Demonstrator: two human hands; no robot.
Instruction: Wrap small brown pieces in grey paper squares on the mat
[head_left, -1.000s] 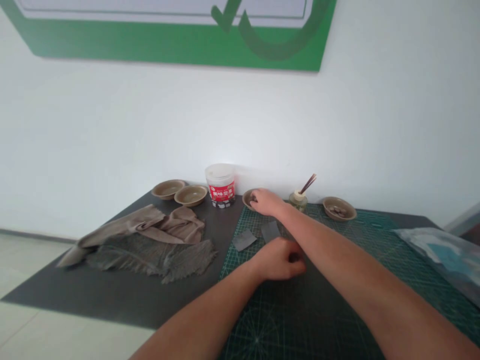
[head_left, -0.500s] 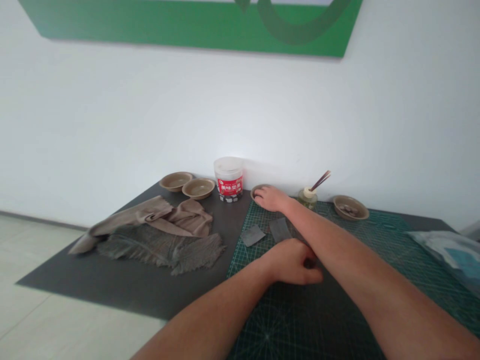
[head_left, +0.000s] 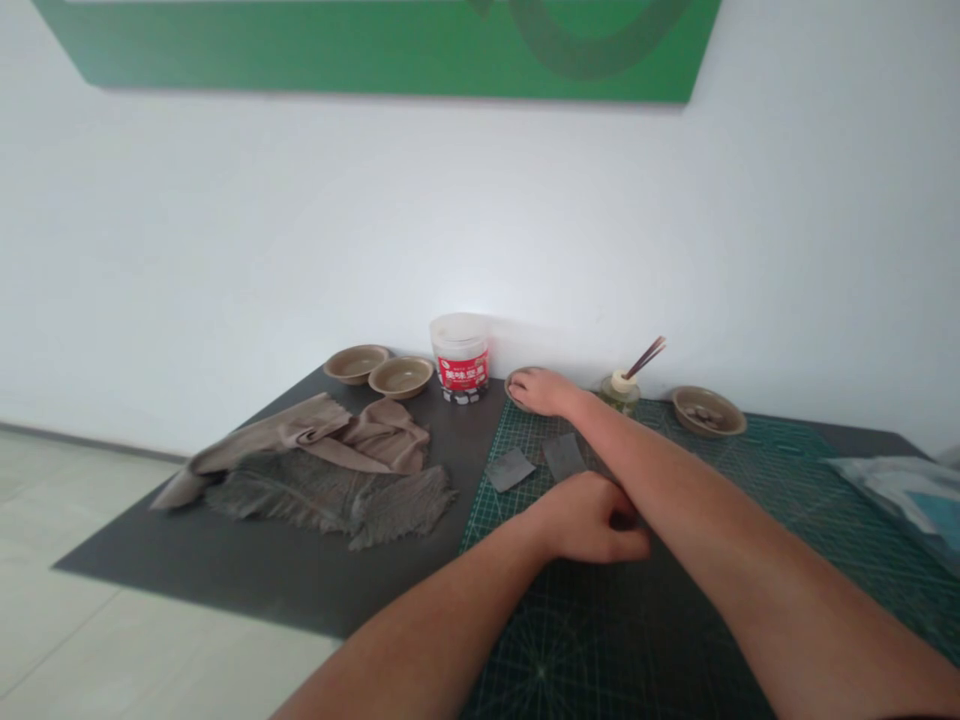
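Observation:
My right hand [head_left: 546, 391] reaches across to the small brown bowl [head_left: 513, 378] near the wall. Its fingers are bent down into that bowl and pressed together; what they grip inside is hidden. Below the right forearm, my left hand [head_left: 596, 518] is curled closed just over the green cutting mat [head_left: 517, 420], thumb side to the right. Anything within its fingers is out of sight. Two grey rectangular pieces lie on the mat beyond it: a left piece [head_left: 511, 470] and a right piece [head_left: 563, 457].
A crumpled brown-grey cloth [head_left: 375, 440] lies on the dark table [head_left: 262, 580]. Along the wall stand two brown bowls [head_left: 401, 378], a red-labelled tub [head_left: 460, 360], a reed diffuser [head_left: 621, 390] and a bowl [head_left: 709, 412] holding small pieces. A clear plastic bag [head_left: 900, 495] is at right.
The view has shifted slightly, so the table things appear a little farther right. Both hands stay nearly in place, the right one still at the bowl.

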